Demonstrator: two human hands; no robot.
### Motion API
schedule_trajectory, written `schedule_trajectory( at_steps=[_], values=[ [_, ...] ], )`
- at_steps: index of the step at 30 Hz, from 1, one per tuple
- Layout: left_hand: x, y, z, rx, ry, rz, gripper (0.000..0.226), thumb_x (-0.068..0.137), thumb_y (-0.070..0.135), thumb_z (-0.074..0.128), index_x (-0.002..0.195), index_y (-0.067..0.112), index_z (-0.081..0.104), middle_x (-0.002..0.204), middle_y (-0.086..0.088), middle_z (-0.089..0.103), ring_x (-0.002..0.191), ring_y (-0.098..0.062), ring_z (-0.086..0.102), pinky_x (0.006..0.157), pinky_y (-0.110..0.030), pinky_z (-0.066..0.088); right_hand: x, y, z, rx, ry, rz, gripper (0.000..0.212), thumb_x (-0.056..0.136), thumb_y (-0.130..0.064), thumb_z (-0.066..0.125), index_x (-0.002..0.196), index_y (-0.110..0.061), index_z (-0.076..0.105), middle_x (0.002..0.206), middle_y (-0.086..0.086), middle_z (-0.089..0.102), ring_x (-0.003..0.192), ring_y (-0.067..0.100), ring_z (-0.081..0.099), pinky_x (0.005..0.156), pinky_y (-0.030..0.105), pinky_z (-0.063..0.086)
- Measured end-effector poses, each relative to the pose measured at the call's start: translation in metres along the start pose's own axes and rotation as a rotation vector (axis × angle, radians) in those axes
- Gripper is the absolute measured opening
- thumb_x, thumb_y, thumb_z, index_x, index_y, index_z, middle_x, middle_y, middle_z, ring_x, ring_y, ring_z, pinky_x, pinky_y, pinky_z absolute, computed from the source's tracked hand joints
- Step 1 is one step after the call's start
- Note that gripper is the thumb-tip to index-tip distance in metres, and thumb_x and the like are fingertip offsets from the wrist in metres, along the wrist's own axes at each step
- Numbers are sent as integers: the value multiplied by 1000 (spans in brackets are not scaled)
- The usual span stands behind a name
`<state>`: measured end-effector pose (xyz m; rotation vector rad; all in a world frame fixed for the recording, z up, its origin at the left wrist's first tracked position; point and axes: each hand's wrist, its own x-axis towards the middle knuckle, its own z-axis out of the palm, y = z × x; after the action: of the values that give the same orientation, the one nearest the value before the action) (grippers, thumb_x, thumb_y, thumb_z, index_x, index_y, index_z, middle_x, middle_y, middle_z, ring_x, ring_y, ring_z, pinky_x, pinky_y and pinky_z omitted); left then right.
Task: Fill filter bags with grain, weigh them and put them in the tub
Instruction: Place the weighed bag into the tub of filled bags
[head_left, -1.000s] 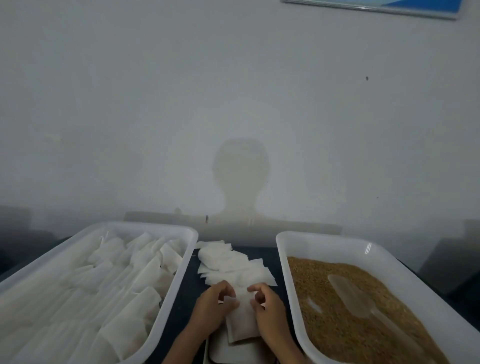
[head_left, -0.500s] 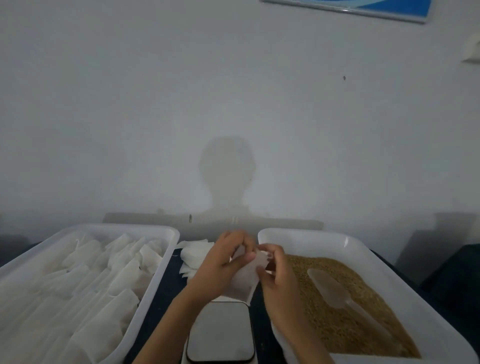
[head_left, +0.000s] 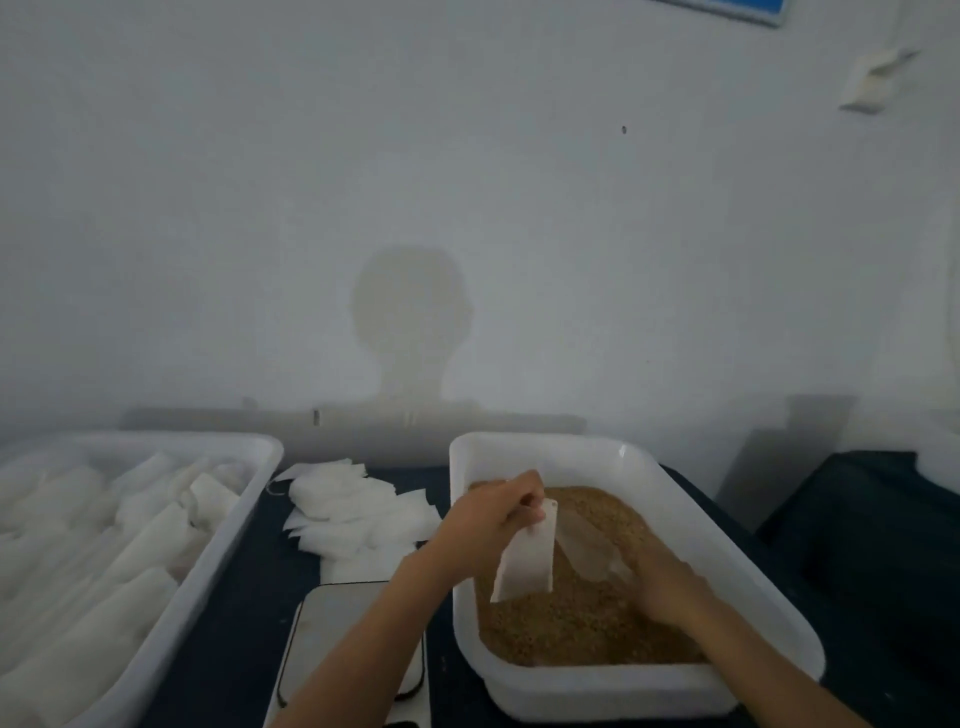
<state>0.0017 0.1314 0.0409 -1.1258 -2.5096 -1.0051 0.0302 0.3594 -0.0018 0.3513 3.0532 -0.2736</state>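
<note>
My left hand (head_left: 488, 522) pinches the top of an empty white filter bag (head_left: 527, 561), which hangs over the brown grain (head_left: 571, 623) in the right white tub (head_left: 675, 499). My right hand (head_left: 667, 590) is down in the grain, gripping the handle of a translucent plastic scoop (head_left: 587, 545) whose bowl lies beside the bag. A flat scale (head_left: 343, 639) sits on the dark table between the two tubs, partly under my left forearm.
The left white tub (head_left: 244, 499) holds several filled white bags (head_left: 130, 540). A loose pile of empty filter bags (head_left: 353, 509) lies on the dark table behind the scale. A grey wall stands close behind. A dark object (head_left: 862, 530) sits at the right.
Both hands moved right, from above the scale to over the grain tub. My left hand now holds the bag alone and my right hand has taken hold of the scoop.
</note>
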Motion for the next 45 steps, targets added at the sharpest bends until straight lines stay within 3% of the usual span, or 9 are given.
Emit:
schedule_trajectory(
  at_steps=[7, 13, 17, 24, 27, 32, 39, 42, 45],
  values=[
    [3, -18, 32, 217, -23, -94, 4, 100, 21, 39, 98, 19, 37, 78, 1, 55, 66, -13, 47, 50, -20, 28, 12, -14, -3, -278, 28, -50, 26, 99, -27, 40, 109, -15, 61, 114, 4, 61, 101, 18, 57, 84, 26, 42],
    [6, -25, 39, 241, -96, -206, 29, 98, 4, 41, 126, 4, 32, 111, -15, 62, 104, -23, 60, 71, -23, 42, 6, -13, -58, -191, -207, 2, 38, 96, -11, 48, 132, -3, 44, 123, 10, 56, 100, 18, 58, 76, 25, 49],
    [9, -30, 44, 329, -149, -230, 29, 95, 4, 46, 122, 6, 35, 109, -15, 61, 99, -24, 59, 82, -32, 49, -13, -11, -90, -357, -247, 29, 42, 86, 0, 55, 127, -5, 49, 85, 1, 53, 64, 9, 48, 49, 18, 37],
    [9, -34, 48, 489, -211, -96, 18, 94, 5, 45, 110, 12, 48, 110, -10, 56, 82, -16, 43, 73, -28, 41, -10, -33, -63, -375, -274, -40, 21, 90, -9, 53, 107, -1, 62, 69, 0, 49, 60, 12, 49, 47, 18, 34],
    [9, -35, 48, 426, -141, -55, 11, 96, 10, 40, 104, 10, 47, 95, -9, 56, 75, -14, 38, 64, -25, 32, 0, -35, -38, -254, -214, -57, 24, 96, -18, 47, 113, -5, 59, 92, 1, 58, 80, 14, 53, 58, 20, 40],
    [8, -37, 47, 320, -76, -44, 16, 96, 9, 39, 106, 14, 50, 104, -6, 54, 87, -11, 37, 74, -22, 34, 5, -30, -10, -37, -119, -65, 29, 100, -21, 39, 127, -11, 42, 122, 6, 54, 101, 15, 53, 78, 23, 42],
    [7, -39, 45, 283, -46, -64, 17, 97, 12, 44, 109, 14, 56, 109, -7, 53, 92, -11, 40, 76, -22, 36, -3, -10, -28, 96, -46, -137, 7, 99, -28, 43, 103, -25, 37, 100, -6, 55, 79, 4, 51, 65, 17, 40],
    [10, -38, 43, 240, -60, -74, 18, 96, 15, 48, 108, 12, 61, 110, -9, 54, 89, -8, 37, 71, -21, 31, -17, 0, -61, 5, -20, -174, 25, 97, -28, 48, 79, -29, 30, 79, -10, 51, 60, 1, 44, 51, 13, 34],
    [12, -37, 41, 192, -84, -92, 18, 94, 14, 52, 107, 10, 64, 112, -11, 54, 90, -9, 39, 76, -24, 36, -31, 5, -94, -51, -5, -196, 24, 94, -28, 53, 77, -27, 35, 81, -5, 56, 68, 7, 51, 58, 18, 38]
  ],
)
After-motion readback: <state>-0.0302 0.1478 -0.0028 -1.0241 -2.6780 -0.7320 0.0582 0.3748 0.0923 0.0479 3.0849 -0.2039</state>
